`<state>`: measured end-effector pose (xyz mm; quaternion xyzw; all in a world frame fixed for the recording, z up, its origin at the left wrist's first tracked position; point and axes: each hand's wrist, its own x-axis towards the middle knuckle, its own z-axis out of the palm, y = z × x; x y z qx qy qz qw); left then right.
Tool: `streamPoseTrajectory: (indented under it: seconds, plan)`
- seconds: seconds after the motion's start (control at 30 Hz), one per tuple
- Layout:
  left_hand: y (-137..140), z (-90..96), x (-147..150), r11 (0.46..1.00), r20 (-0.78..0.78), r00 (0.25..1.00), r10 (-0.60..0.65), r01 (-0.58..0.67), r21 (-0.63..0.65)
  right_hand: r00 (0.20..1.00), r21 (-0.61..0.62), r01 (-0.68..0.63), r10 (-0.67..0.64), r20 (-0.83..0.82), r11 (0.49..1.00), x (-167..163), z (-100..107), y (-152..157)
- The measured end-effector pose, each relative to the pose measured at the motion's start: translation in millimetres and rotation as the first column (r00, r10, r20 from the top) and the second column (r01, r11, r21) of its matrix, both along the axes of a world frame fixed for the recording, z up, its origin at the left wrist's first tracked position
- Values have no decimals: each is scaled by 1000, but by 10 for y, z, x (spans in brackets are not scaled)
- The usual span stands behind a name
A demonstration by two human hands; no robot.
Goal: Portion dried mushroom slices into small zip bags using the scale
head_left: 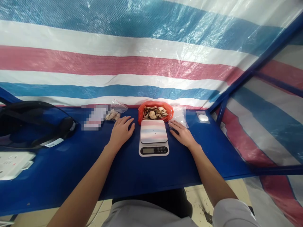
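A white digital kitchen scale [153,135] with a shiny top plate stands in front of me, its display dark. Behind it an open red plastic bag [140,115] holds dried slices [155,113], perhaps mushrooms. My left hand [121,130] lies on the table left of the scale, fingers stretched out, near a clear zip bag [118,107] with pale dried pieces [113,115]. To the right of the scale my right hand [182,134] rests with fingers spread, its fingertips at the edge of some clear plastic bags [180,116]. Neither hand holds anything.
The blue table [127,176] has a striped tarp [118,66] behind it. A black headset-like device [47,126] and a white power strip [14,164] lie at the left. A blurred paper [96,117] is at the back left, a small packet with a white disc [203,117] at the right.
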<state>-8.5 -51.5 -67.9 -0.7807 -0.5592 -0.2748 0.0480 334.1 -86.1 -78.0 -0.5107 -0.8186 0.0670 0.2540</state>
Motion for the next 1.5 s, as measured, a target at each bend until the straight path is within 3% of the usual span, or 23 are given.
streamPoseTrajectory:
  seconds: [0.17,0.33,0.53,0.83,1.23,1.37,1.5]
  plan:
    - [263,154,-172,991,51,994,94,-98,91,999,4,23,-23,-46,1000,4,-3,63]
    - [462,127,-351,982,51,981,185,-186,32,1000,7,19,-19,-14,1000,-15,-86,129]
    - [436,22,-339,972,67,970,234,-231,-52,1000,35,15,-15,11,999,-28,-162,141]
    - [418,-24,-335,974,126,967,222,-215,-69,999,32,28,-29,30,999,-44,-157,107]
    - [437,-42,-326,985,277,947,162,-171,9,1000,9,24,-24,15,1000,-39,-122,102]
    - [439,-22,-315,986,393,909,137,-162,29,999,29,30,-30,-22,999,-42,-107,94]
    - [394,64,-273,990,564,821,87,-137,46,997,74,41,-36,-72,996,-58,-44,58]
